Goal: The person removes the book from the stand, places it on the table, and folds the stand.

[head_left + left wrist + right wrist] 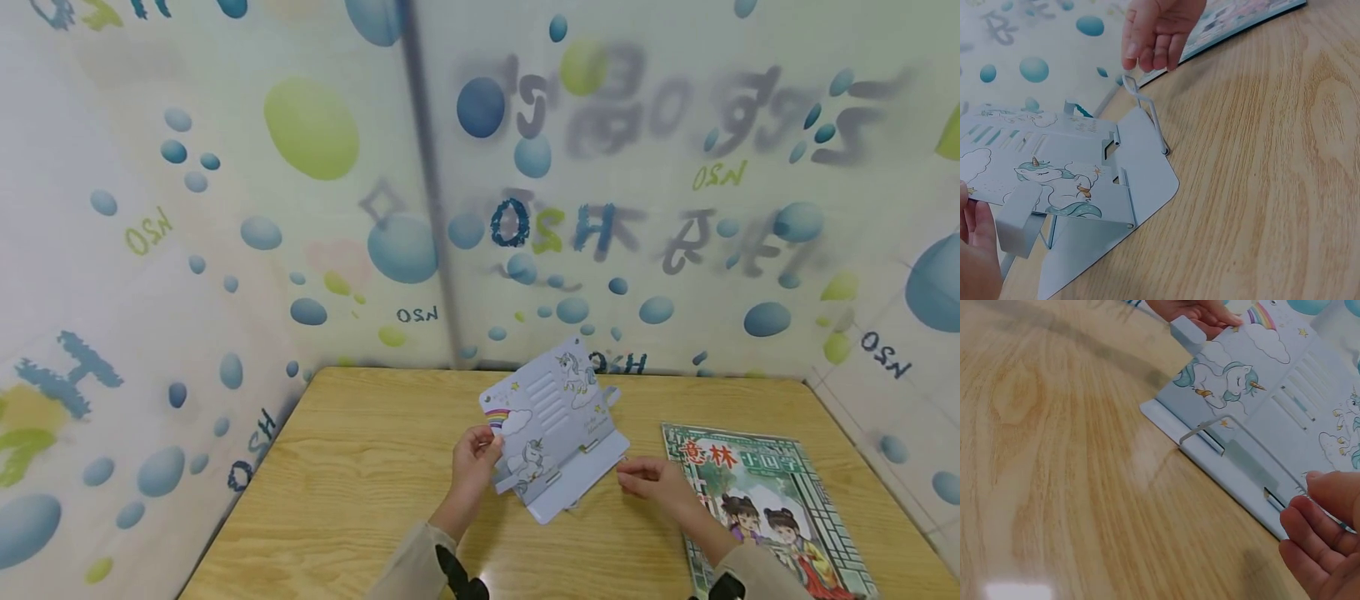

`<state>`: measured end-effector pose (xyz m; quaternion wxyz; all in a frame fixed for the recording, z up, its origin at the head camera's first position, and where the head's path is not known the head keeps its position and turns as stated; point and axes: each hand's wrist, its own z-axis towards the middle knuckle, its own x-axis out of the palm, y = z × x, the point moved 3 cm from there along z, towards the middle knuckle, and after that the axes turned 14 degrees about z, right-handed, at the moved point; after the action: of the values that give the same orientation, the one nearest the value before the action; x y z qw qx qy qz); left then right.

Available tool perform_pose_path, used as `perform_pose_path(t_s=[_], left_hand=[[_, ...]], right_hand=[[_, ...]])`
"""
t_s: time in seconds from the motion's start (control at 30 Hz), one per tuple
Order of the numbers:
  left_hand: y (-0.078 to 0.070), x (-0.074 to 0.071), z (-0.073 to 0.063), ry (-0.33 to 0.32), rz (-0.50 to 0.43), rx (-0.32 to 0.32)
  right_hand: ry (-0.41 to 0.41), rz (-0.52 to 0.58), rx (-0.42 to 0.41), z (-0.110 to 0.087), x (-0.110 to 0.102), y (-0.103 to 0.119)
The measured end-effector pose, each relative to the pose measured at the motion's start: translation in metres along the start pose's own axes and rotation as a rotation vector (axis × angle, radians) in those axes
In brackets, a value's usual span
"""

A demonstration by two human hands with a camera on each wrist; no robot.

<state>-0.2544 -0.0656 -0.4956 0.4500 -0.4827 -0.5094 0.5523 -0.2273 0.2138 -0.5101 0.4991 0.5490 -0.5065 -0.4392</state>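
A white book stand [551, 408] printed with unicorns, a rainbow and clouds is tilted over the wooden table. My left hand [474, 467] grips its left edge, thumb on the printed face. Along its lower edge runs a flat white ledge [1147, 181]. From that ledge a bent wire page holder [1157, 125] sticks out. My right hand [660, 483] is at the stand's lower right corner, its fingers loosely extended. In the left wrist view those fingertips are right at the wire's bend.
A magazine [795, 458] with a green border and two drawn figures lies on the right side of the table [337, 467], partly under my right forearm. Behind the table stands a backdrop [660, 192] with blue and green dots.
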Motion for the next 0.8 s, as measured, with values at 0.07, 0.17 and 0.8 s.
perform_pose_path(t_s=[0.07,0.17,0.8], left_hand=[[0.0,0.0,0.0,-0.001,-0.003,-0.008],[0.001,0.001,0.001,0.0,-0.004,-0.017],[0.0,0.0,0.001,-0.003,-0.002,-0.001]], right_hand=[[-0.007,0.001,-0.003,0.0,0.002,-0.004],[-0.017,0.009,-0.01,0.001,0.004,-0.01],[-0.217,0.003,0.014,0.007,0.017,-0.021]])
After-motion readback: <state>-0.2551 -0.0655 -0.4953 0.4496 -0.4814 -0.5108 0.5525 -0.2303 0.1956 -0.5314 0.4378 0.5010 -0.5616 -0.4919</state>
